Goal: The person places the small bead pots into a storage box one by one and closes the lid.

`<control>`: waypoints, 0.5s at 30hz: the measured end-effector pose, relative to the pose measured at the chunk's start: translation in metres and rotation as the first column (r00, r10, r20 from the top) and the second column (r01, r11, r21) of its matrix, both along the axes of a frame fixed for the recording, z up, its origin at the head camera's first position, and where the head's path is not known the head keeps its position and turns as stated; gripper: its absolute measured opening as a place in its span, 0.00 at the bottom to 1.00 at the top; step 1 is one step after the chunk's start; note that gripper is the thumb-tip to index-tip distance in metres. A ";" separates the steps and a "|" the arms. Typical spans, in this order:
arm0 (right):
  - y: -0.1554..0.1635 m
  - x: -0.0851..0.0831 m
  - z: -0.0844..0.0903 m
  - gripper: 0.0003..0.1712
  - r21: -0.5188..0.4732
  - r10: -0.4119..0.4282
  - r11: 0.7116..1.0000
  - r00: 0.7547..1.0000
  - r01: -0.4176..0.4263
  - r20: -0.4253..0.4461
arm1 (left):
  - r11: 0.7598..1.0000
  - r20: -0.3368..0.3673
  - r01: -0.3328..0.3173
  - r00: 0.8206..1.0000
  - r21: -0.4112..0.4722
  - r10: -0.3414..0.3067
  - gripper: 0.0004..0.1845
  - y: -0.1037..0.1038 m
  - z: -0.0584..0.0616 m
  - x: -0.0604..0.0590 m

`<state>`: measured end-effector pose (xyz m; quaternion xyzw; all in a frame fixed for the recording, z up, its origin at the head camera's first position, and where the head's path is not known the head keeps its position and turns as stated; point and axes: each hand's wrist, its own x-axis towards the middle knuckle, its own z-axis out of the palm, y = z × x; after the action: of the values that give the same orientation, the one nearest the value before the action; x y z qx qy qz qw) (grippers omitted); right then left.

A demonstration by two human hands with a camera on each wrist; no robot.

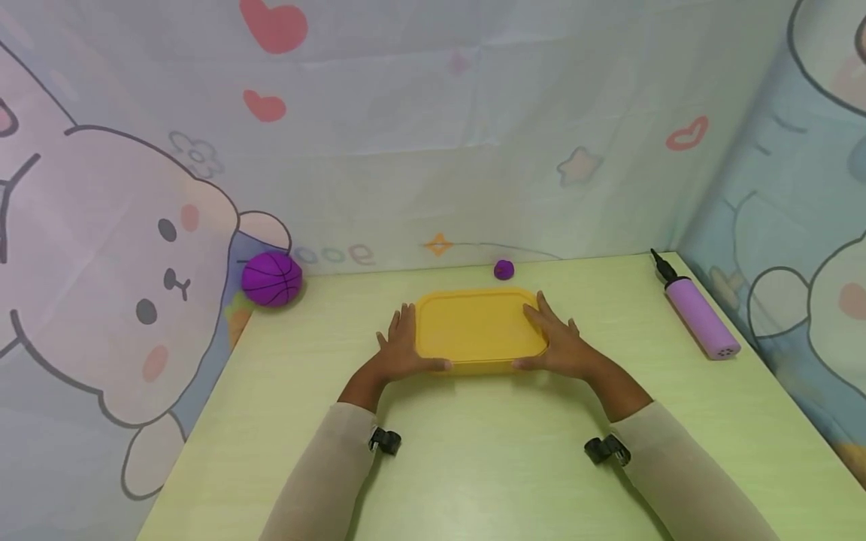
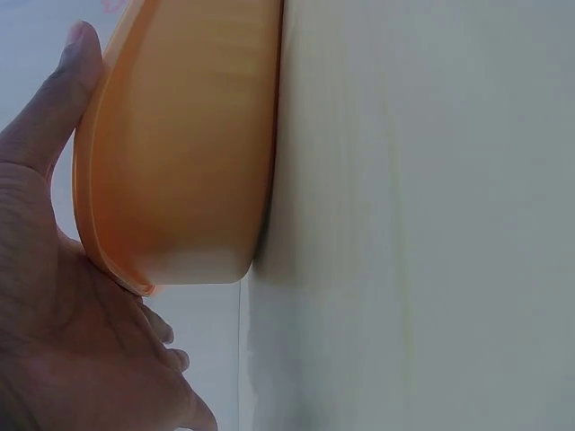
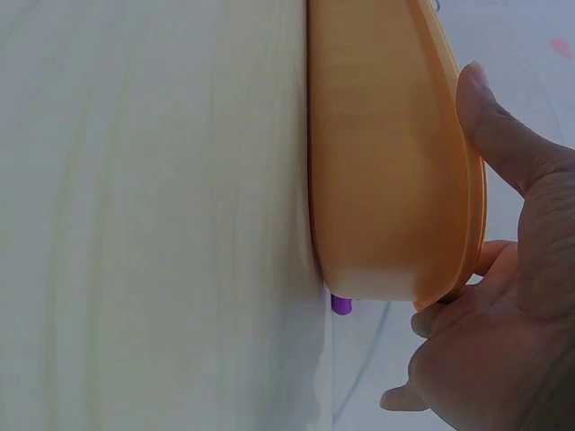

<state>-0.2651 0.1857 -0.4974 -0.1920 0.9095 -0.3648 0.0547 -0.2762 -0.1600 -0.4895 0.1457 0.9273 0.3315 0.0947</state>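
A yellow plastic box (image 1: pixel 480 327) with a flat top and rounded corners stands on the table, its base right at the tabletop. At its left end, my left hand (image 1: pixel 401 347) holds the rim, thumb along the front edge and fingers at the side. My right hand (image 1: pixel 561 347) holds the opposite end, thumb at the front edge and a finger over the top corner. Both wrist views show the box's smooth side wall (image 2: pixel 193 153) looking orange, with a thumb on the rim.
A purple basketball (image 1: pixel 272 279) lies at the back left of the pale green table (image 1: pixel 473 466). A small purple object (image 1: pixel 504 270) sits just behind the box. To the right lies a purple hand pump (image 1: pixel 702 317) with a black nozzle. A printed cloth backdrop (image 1: pixel 419 188) rises behind the table.
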 end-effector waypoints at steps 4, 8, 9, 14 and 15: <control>0.006 0.002 -0.001 0.72 0.009 -0.014 1.000 1.000 0.014 0.020 | 0.999 -0.040 -0.013 0.999 -0.052 0.011 0.74 -0.002 -0.001 0.000; 0.017 0.014 0.002 0.71 0.073 -0.063 0.995 0.998 0.062 0.007 | 0.987 -0.118 -0.081 0.991 -0.141 0.064 0.70 -0.010 -0.002 0.008; 0.020 0.019 0.003 0.70 0.104 -0.081 0.991 0.997 0.081 -0.003 | 0.980 -0.139 -0.103 0.987 -0.170 0.080 0.68 -0.012 -0.002 0.011; 0.034 0.040 0.009 0.69 0.299 -0.170 0.937 0.983 0.181 -0.064 | 0.934 -0.248 -0.199 0.961 -0.297 0.125 0.63 -0.019 0.003 0.032; 0.036 0.044 0.010 0.69 0.330 -0.185 0.922 0.980 0.201 -0.080 | 0.923 -0.266 -0.215 0.955 -0.319 0.130 0.63 -0.019 0.005 0.035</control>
<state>-0.2216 0.2221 -0.4877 -0.0980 0.9738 -0.2030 0.0292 -0.2412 -0.1794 -0.4849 0.0830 0.9847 0.1512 -0.0239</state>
